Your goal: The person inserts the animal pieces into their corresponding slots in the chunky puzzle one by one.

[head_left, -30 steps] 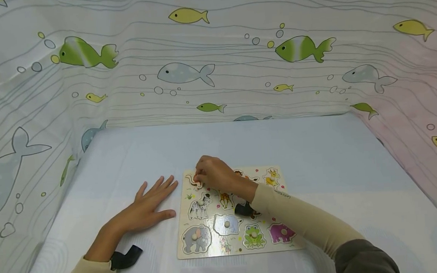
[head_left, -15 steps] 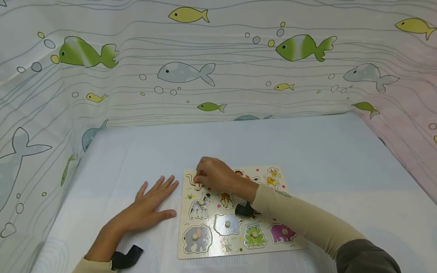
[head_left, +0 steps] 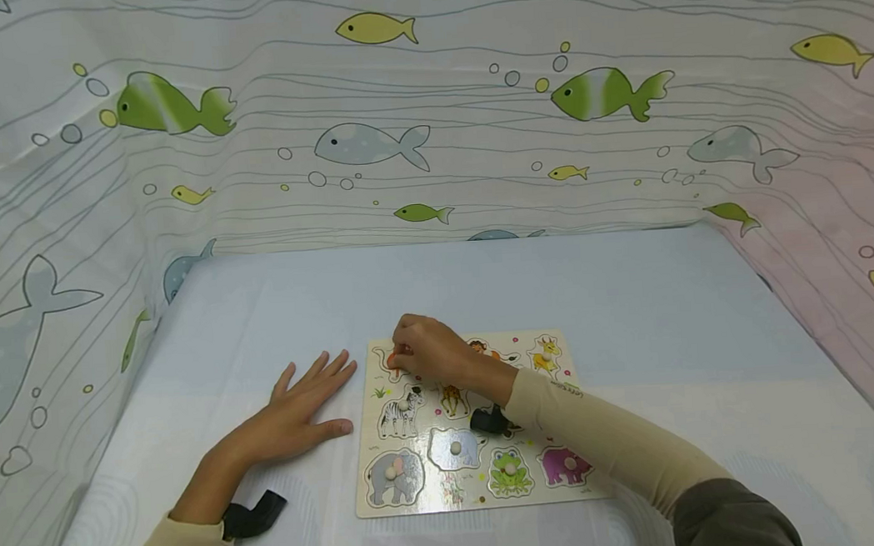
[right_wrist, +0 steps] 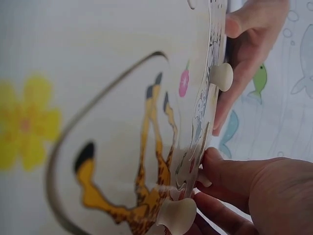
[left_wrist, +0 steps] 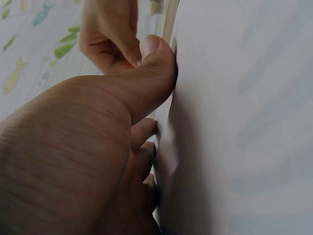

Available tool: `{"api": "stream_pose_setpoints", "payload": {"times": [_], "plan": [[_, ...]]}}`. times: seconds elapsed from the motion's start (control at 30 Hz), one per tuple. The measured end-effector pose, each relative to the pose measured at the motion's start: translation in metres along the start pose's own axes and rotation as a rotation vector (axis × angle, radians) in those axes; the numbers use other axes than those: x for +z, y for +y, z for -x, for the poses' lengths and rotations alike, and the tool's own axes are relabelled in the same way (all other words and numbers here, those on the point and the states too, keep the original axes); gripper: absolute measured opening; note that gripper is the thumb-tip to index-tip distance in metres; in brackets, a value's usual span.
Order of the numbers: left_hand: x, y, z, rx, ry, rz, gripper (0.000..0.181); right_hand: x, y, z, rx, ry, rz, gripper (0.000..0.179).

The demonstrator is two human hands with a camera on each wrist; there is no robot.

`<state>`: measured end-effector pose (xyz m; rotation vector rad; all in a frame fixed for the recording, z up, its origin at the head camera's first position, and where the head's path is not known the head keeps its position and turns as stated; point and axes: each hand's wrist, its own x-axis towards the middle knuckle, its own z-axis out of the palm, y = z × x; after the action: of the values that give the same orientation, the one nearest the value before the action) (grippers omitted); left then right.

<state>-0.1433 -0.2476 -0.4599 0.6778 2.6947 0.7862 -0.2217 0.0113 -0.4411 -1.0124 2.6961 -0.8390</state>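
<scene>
A wooden knobbed animal puzzle board [head_left: 368,432] lies on the table. At its far left corner, my right hand [head_left: 436,348] pinches the knob of an orange animal puzzle piece [head_left: 394,374] between thumb and fingertips. The fingers hide most of that piece; a curved tail outline shows beside it. In the right wrist view the pinched knob [right_wrist: 204,179] sits low against the board, beyond the giraffe piece [right_wrist: 151,196]. My left hand [head_left: 303,411] rests palm down on the table, fingers spread, close to the board's left edge.
Other pieces sit in the board, among them a zebra [head_left: 399,415], an elephant [head_left: 393,479], a frog [head_left: 509,474] and a purple hippo [head_left: 564,467]. The white table [head_left: 635,311] meets a fish-printed curtain [head_left: 471,95] at the back and sides.
The orange piece has turned and shifted slightly under my right fingers and now lies closer within its outline. My left hand stays where it was.
</scene>
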Motion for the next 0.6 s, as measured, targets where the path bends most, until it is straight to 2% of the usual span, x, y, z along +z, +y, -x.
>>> {"api": "stream_pose_setpoints", "payload": {"times": [0.23, 0.6], "plan": [[0.0001, -0.0009, 0.0010, 0.004, 0.003, 0.003, 0.083, 0.0004, -0.0002, 0.0001, -0.018, -0.006, 0.024, 0.016], [-0.0008, -0.0024, -0.0003, -0.005, -0.012, -0.002, 0.084, 0.0004, -0.0002, -0.0004, 0.001, -0.018, 0.016, 0.015]]}}
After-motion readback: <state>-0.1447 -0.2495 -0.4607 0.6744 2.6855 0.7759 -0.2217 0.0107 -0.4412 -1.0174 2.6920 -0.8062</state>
